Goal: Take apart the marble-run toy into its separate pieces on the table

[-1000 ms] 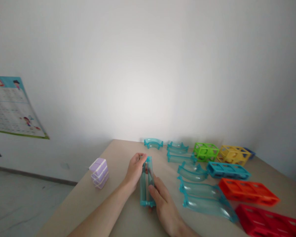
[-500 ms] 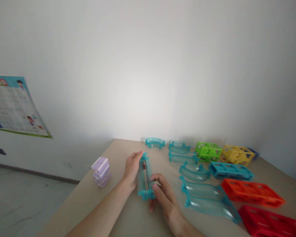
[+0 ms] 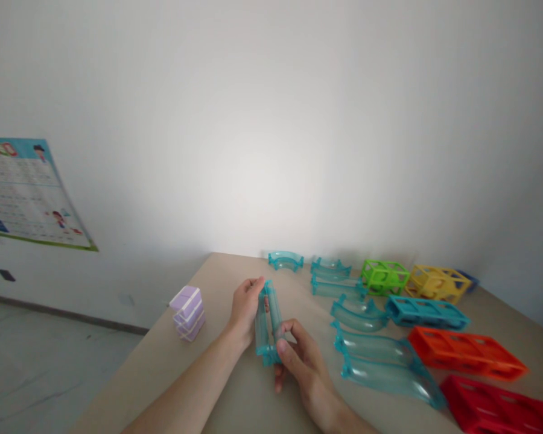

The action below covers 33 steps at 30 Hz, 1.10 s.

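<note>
Two long translucent teal track pieces [image 3: 268, 325] lie side by side between my hands, above the table. My left hand [image 3: 246, 306] is closed on their far end from the left, its fingers partly hidden behind them. At the near right end, my right hand [image 3: 301, 355] grips the pieces between thumb and fingers, with a lower finger under them. A narrow gap shows between the two pieces.
Purple stacked blocks [image 3: 188, 313] stand at the left on the table [image 3: 154, 386]. To the right lie several teal tracks [image 3: 375, 349], then green [image 3: 384, 277], yellow [image 3: 437, 283], teal [image 3: 428, 312], orange [image 3: 468, 351] and red frames [image 3: 502, 407]. A wall [image 3: 271, 120] rises behind.
The fingers of my right hand have shifted slightly on the near end, and the gap between the teal pieces looks narrower. The whole view has moved slightly.
</note>
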Tool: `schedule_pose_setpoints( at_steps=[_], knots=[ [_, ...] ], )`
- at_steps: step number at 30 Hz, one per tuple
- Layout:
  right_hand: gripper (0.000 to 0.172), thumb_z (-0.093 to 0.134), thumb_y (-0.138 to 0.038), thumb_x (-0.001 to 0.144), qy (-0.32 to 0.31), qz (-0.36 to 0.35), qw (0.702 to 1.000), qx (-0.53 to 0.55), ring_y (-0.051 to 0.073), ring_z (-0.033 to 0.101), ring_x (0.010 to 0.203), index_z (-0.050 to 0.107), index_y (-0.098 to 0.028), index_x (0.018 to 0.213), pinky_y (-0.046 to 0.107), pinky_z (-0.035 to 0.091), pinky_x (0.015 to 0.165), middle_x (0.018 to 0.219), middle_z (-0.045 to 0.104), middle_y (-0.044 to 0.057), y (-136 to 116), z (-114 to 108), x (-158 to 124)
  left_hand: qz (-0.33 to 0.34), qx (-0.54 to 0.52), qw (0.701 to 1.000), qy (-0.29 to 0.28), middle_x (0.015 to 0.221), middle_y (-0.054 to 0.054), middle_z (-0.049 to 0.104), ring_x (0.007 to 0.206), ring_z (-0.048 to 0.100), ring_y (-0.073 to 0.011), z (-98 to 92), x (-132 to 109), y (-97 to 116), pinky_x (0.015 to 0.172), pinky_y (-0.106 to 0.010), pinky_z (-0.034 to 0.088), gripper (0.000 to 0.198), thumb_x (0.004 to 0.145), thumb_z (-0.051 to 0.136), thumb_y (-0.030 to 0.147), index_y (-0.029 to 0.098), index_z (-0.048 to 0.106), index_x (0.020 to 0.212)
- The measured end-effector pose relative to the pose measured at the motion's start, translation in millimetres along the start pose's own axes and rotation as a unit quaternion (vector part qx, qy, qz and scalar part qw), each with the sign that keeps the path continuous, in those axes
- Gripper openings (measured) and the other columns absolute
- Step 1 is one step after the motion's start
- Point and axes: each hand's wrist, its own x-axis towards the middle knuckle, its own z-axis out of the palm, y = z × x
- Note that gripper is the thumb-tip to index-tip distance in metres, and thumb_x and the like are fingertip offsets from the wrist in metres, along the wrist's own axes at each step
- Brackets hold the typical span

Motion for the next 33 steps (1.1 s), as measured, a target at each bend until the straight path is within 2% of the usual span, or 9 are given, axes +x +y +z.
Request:
schedule_pose_setpoints(
  at_steps=[5, 10, 15, 22, 25, 28, 30, 33],
  knots=[
    [0.045, 0.061, -0.063, 0.079, 0.016, 0.006, 1.000, 0.009, 0.009, 0.049, 0.044, 0.046, -0.021, 0.085, 0.020, 0.044, 0.041, 0.056, 0.049, -0.007, -1.9, 3.0, 2.6, -0.022, 0.008, 1.000, 0.000, 0.051, 0.007, 0.050, 0.039, 0.044, -0.0079, -0.2, 0.2, -2.4, 0.042, -0.021, 0.038, 0.037, 0.063, 0.075, 0.049, 0.019, 0.054, 0.071],
    [0.044, 0.058, -0.063, 0.081, 0.039, 0.001, 0.999, -0.013, 0.007, 0.041, 0.042, 0.046, -0.020, 0.079, 0.016, 0.035, 0.036, 0.054, 0.045, -0.008, 0.0, 2.0, 4.8, -0.023, 0.009, 1.000, 0.008, 0.051, 0.007, 0.049, 0.040, 0.045, -0.0081, -0.7, 1.8, -5.9, 0.043, -0.021, 0.038, 0.037, 0.062, 0.075, 0.048, 0.019, 0.053, 0.070],
    [0.045, 0.054, -0.062, 0.084, 0.050, -0.007, 0.997, -0.058, 0.007, 0.037, 0.041, 0.047, -0.019, 0.073, 0.016, 0.032, 0.037, 0.050, 0.042, -0.008, 1.6, -0.1, 6.2, -0.011, 0.014, 1.000, 0.024, 0.051, 0.007, 0.049, 0.041, 0.047, -0.0086, -1.1, 3.9, -7.9, 0.044, -0.021, 0.039, 0.038, 0.060, 0.077, 0.046, 0.018, 0.053, 0.068],
    [0.048, 0.054, -0.065, 0.082, 0.056, -0.001, 0.997, -0.052, 0.007, 0.037, 0.039, 0.048, -0.019, 0.070, 0.017, 0.031, 0.036, 0.047, 0.042, -0.007, 1.8, 0.2, 7.6, 0.011, 0.017, 0.999, 0.046, 0.055, 0.006, 0.052, 0.044, 0.049, -0.0081, -1.5, 3.3, -7.2, 0.047, -0.021, 0.040, 0.034, 0.063, 0.077, 0.044, 0.018, 0.057, 0.071],
    [0.048, 0.054, -0.065, 0.082, 0.059, -0.008, 0.997, -0.053, 0.007, 0.037, 0.039, 0.048, -0.019, 0.068, 0.017, 0.031, 0.037, 0.047, 0.042, -0.007, 2.3, -0.2, 8.4, -0.016, -0.013, 0.999, 0.049, 0.054, 0.007, 0.051, 0.043, 0.049, -0.0076, -0.9, 2.8, -7.3, 0.046, -0.020, 0.039, 0.030, 0.064, 0.078, 0.039, 0.018, 0.057, 0.070],
    [0.050, 0.052, -0.064, 0.084, 0.065, -0.018, 0.997, -0.046, 0.007, 0.037, 0.039, 0.048, -0.018, 0.065, 0.018, 0.032, 0.037, 0.046, 0.041, -0.006, 0.6, -0.4, 8.9, -0.052, -0.036, 0.997, 0.049, 0.052, 0.007, 0.050, 0.041, 0.047, -0.0083, 0.6, 2.7, -7.0, 0.044, -0.020, 0.038, 0.024, 0.070, 0.074, 0.033, 0.018, 0.055, 0.070],
    [0.049, 0.054, -0.064, 0.083, 0.067, -0.023, 0.997, -0.010, 0.007, 0.038, 0.040, 0.052, -0.017, 0.070, 0.018, 0.034, 0.036, 0.048, 0.042, -0.006, -2.2, 0.0, 8.5, -0.089, -0.054, 0.993, 0.055, 0.049, 0.006, 0.049, 0.039, 0.046, -0.0095, 1.7, 3.1, -6.1, 0.043, -0.021, 0.038, 0.021, 0.077, 0.068, 0.029, 0.018, 0.053, 0.067],
    [0.046, 0.065, -0.059, 0.078, 0.083, -0.027, 0.994, 0.059, 0.009, 0.042, 0.044, 0.056, -0.018, 0.098, 0.018, 0.037, 0.037, 0.057, 0.047, -0.006, -7.1, 1.3, 7.3, -0.140, -0.091, 0.983, 0.073, 0.048, 0.004, 0.048, 0.038, 0.047, -0.0113, 2.9, 5.0, -4.4, 0.043, -0.024, 0.041, 0.026, 0.087, 0.057, 0.028, 0.018, 0.049, 0.064]
  ],
)
